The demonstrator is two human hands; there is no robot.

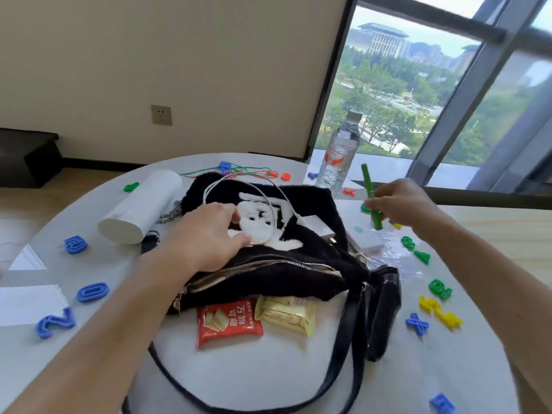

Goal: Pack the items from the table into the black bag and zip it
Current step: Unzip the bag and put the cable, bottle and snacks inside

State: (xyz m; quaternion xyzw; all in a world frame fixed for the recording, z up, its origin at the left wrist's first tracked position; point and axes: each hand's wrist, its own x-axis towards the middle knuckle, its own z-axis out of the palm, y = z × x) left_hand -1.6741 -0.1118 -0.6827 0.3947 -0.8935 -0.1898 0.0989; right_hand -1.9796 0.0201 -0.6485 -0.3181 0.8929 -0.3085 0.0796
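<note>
A fuzzy black bag (313,249) with a white cartoon patch lies in the middle of the round table, its zipper (263,265) open along the near edge. My left hand (206,237) rests flat on the bag's top, fingers over a white cable (248,186) that loops across it. My right hand (400,201) is raised to the right of the bag and grips a green pen (369,183) held almost upright. A red snack packet (227,321) and a yellow snack packet (286,313) lie just in front of the bag. A white charger block (318,225) sits on the bag's right side.
A white cylinder (140,206) lies left of the bag, a clear water bottle (337,153) stands behind it. A white box (366,239) sits at the right. Coloured plastic letters (92,292) are scattered round the grey table (268,369). The black strap (343,354) loops toward me.
</note>
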